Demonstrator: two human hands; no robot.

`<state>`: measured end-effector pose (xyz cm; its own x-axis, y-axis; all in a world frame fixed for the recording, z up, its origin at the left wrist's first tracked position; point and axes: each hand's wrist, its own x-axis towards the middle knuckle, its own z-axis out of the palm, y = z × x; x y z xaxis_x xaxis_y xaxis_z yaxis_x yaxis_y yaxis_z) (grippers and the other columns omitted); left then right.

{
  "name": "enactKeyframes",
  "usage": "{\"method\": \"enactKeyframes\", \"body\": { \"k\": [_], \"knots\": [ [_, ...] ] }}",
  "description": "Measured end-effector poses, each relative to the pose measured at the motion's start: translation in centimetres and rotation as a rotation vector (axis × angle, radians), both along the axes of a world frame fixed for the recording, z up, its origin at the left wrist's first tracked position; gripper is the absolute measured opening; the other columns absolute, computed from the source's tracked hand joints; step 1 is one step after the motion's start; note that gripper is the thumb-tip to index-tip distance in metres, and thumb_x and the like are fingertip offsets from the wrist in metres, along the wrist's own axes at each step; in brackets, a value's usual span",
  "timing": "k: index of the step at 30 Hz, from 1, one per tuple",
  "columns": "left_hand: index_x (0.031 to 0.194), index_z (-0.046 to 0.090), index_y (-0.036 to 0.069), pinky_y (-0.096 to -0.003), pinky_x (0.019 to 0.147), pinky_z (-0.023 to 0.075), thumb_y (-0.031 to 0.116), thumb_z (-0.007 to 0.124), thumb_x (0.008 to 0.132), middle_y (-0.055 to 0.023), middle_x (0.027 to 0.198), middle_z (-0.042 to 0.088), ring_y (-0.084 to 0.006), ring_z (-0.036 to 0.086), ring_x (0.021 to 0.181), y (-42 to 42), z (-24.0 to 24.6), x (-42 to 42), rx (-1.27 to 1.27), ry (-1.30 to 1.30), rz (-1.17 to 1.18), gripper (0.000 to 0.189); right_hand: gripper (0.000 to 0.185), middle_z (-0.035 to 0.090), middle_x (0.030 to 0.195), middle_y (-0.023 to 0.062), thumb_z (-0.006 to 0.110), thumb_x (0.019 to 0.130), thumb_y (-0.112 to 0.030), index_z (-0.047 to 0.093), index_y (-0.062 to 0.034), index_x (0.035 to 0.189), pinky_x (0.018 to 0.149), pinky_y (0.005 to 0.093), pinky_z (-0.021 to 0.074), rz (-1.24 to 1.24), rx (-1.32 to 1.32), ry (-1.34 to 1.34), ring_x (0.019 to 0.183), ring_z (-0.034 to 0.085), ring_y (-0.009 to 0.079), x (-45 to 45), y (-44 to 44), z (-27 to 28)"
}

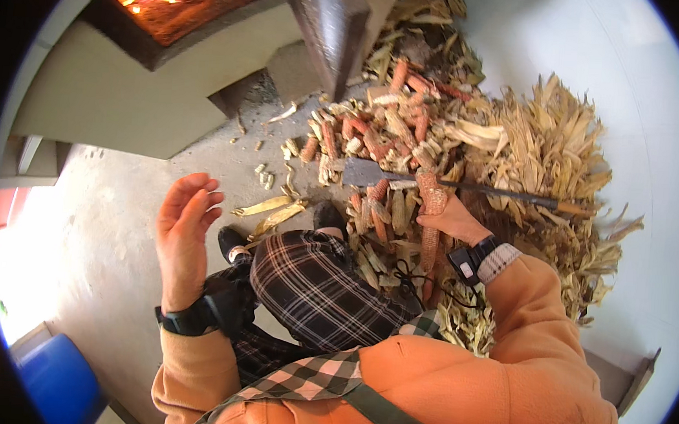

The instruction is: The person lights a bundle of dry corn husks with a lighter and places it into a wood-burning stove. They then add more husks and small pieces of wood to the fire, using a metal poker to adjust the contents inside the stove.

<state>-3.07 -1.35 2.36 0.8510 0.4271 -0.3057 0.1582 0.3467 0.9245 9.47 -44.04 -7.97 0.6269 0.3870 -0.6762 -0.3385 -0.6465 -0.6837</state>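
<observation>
My right hand (452, 220) is closed around a reddish corncob (430, 193) over a heap of bare corncobs (380, 135) on the floor. Under or beside that hand lies a long fire shovel, its flat metal blade (361, 172) to the left and its wooden handle end (576, 209) to the right. My left hand (188, 219) is raised above the floor at the left, fingers apart and slightly curled, holding nothing. More cobs, some whitish, lie near my feet.
A fire burns in a stove opening (183, 0) at the upper left, its metal door (329, 28) swung out. Dry corn husks (550, 150) are piled against the pale wall at the right. A blue container (62, 381) stands at the lower left.
</observation>
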Motion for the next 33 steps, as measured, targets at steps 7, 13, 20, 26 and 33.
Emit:
{"method": "enactKeyframes", "body": {
  "k": [7,13,20,26,33],
  "knots": [
    [0.105,0.062,0.006,-0.0260,0.076,0.0474,0.009,0.059,0.091,-0.0028,0.101,0.065,-0.0135,0.062,0.087,1.0,0.7,-0.7,-0.046,0.021,0.067,0.015,0.063,0.058,0.106,0.0047,0.070,0.079,-0.004,0.042,-0.0026,0.136,0.083,0.0302,0.0497,0.188,0.662,-0.102,0.098,0.057,0.0134,2.6,17.8,10.9],
    [0.107,0.061,0.006,-0.0264,0.079,0.0477,0.009,0.057,0.092,-0.0026,0.101,0.064,-0.0131,0.061,0.089,2.7,1.8,-2.8,-0.050,-0.058,0.147,0.016,0.034,0.062,0.094,0.0055,0.069,0.085,-0.027,0.055,-0.0052,0.107,0.075,0.0305,0.0492,-0.069,0.806,-0.048,0.086,0.060,0.0132,4.3,32.3,10.6],
    [0.105,0.061,0.003,-0.0237,0.077,0.0462,0.004,0.058,0.091,-0.0024,0.098,0.064,-0.0111,0.061,0.087,3.4,2.9,-3.4,-0.219,-0.088,0.147,0.014,0.043,0.054,0.083,0.0050,0.076,0.081,-0.029,0.052,-0.0095,0.111,0.063,0.0361,0.0500,-0.590,0.952,0.009,0.073,0.056,0.0168,20.6,47.1,8.8],
    [0.107,0.060,0.003,-0.0251,0.080,0.0472,0.004,0.056,0.092,-0.0037,0.103,0.064,-0.0116,0.061,0.090,3.3,3.1,-4.0,-0.278,-0.102,0.078,0.016,0.074,0.050,0.132,0.0217,0.075,0.075,-0.019,0.039,-0.0058,0.139,0.092,0.0351,0.0458,-0.378,0.534,-0.691,0.117,0.054,0.0340,27.9,52.9,8.8],
    [0.110,0.059,0.003,-0.0255,0.082,0.0459,0.006,0.057,0.093,-0.0029,0.106,0.064,-0.0118,0.061,0.093,3.0,3.2,-4.2,-0.283,-0.115,0.030,0.017,0.067,0.057,0.121,0.0172,0.071,0.076,-0.037,0.046,-0.0092,0.132,0.094,0.0502,0.0426,0.025,-0.198,-1.298,0.117,0.052,0.0341,19.4,49.8,9.2]
  ]
}}
